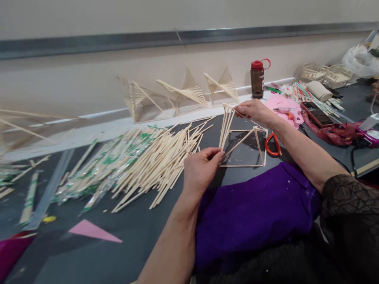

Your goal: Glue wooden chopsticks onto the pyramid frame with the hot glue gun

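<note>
A model frame of thin wooden sticks (241,165) stands on the dark table in front of me. Its left side is a fan of upright sticks (227,126). My left hand (201,167) pinches the lower left corner, at the foot of the fan. Up at the fan's top, the fingers of my right hand (253,110) are closed on a stick end; the exact grip is partly hidden. Red-orange handled scissors or pliers (272,144) lie just right of the frame. Left of my left hand spreads a big pile of loose wooden sticks (160,161).
Similar stick models (185,94) line the wall. Wrapped chopsticks (109,161), a clear ruler (51,189) and a pink paper triangle (94,231) lie left. To the right are a bottle (257,81), a glue gun (288,112) and a phone (316,114). Purple cloth (254,213) covers the near edge.
</note>
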The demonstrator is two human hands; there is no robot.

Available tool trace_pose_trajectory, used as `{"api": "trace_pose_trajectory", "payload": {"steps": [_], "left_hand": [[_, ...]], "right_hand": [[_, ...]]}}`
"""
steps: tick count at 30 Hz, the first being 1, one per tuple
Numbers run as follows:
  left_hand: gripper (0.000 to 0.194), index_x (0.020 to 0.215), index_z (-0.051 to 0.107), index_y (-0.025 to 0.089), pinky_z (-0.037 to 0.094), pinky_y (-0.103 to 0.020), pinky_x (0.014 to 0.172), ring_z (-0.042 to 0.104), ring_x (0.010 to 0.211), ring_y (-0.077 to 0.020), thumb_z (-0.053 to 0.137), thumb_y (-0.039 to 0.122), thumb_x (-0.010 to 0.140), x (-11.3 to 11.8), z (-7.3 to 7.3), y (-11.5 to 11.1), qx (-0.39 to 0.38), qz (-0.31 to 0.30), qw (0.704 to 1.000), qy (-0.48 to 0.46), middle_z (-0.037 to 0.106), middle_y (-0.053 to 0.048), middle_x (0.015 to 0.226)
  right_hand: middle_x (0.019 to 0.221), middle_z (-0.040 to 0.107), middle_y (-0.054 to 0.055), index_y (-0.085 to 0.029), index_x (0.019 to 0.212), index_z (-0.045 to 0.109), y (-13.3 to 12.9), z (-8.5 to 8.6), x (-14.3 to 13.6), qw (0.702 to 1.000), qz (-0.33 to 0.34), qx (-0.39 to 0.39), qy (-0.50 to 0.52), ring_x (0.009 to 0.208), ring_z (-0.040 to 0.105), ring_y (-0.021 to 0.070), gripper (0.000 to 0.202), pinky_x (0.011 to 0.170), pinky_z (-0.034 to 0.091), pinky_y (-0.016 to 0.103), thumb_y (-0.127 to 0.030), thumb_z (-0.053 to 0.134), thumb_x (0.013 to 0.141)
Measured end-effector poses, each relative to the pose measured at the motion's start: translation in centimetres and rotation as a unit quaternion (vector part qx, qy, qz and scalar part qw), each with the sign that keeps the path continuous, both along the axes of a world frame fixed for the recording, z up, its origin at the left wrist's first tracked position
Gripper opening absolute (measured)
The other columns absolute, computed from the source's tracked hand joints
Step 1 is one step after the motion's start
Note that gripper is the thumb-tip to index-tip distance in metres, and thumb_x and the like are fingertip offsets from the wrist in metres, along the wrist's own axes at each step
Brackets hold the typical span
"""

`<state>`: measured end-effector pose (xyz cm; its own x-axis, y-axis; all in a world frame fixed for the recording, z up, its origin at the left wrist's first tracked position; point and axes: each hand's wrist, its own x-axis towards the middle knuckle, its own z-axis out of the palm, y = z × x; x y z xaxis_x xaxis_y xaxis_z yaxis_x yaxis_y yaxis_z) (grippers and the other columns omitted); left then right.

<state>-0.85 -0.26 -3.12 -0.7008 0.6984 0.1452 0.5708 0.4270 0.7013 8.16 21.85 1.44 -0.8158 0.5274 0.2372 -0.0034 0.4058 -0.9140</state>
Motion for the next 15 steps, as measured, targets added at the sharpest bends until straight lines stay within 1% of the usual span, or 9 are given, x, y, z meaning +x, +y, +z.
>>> {"api": "trace_pose_trajectory", "payload": {"steps": [5, 9, 15], "left_hand": [[0.033, 0.095, 0.081, 0.021, 0.054, -0.034, 0.075, 0.072, 0.074, -0.0216, 0.061, 0.040, 0.078, 0.32, 0.26, 0.11, -0.004, -0.003, 1.000, 0.010, 0.078, -0.003, 0.080], [0.031, 0.094, 0.081, 0.022, 0.054, -0.034, 0.074, 0.072, 0.073, -0.0220, 0.061, 0.039, 0.079, 0.51, 0.46, 0.07, -0.006, -0.002, 1.000, 0.010, 0.077, -0.003, 0.075], [0.027, 0.092, 0.081, 0.023, 0.054, -0.034, 0.075, 0.073, 0.075, -0.0224, 0.062, 0.038, 0.080, 0.59, 0.70, 0.07, -0.008, -0.001, 1.000, 0.011, 0.077, -0.003, 0.075]], "right_hand": [[0.058, 0.052, -0.002, -0.013, 0.062, 0.062, -0.12, 0.19, 0.16, 1.000, 0.001, -0.005, -0.005, 0.061, 0.045, 0.0084, 0.034, 0.062, 0.033, 0.023, -0.013, 0.056, 0.095], [0.059, 0.055, -0.002, -0.013, 0.062, 0.064, -0.20, 0.29, 0.10, 1.000, -0.008, -0.007, -0.008, 0.061, 0.046, 0.0085, 0.033, 0.062, 0.035, 0.023, -0.014, 0.058, 0.094], [0.057, 0.054, -0.002, -0.014, 0.057, 0.060, -0.31, 0.26, -0.21, 1.000, -0.011, 0.001, -0.003, 0.057, 0.044, 0.0076, 0.035, 0.060, 0.035, 0.023, -0.011, 0.057, 0.092]]}}
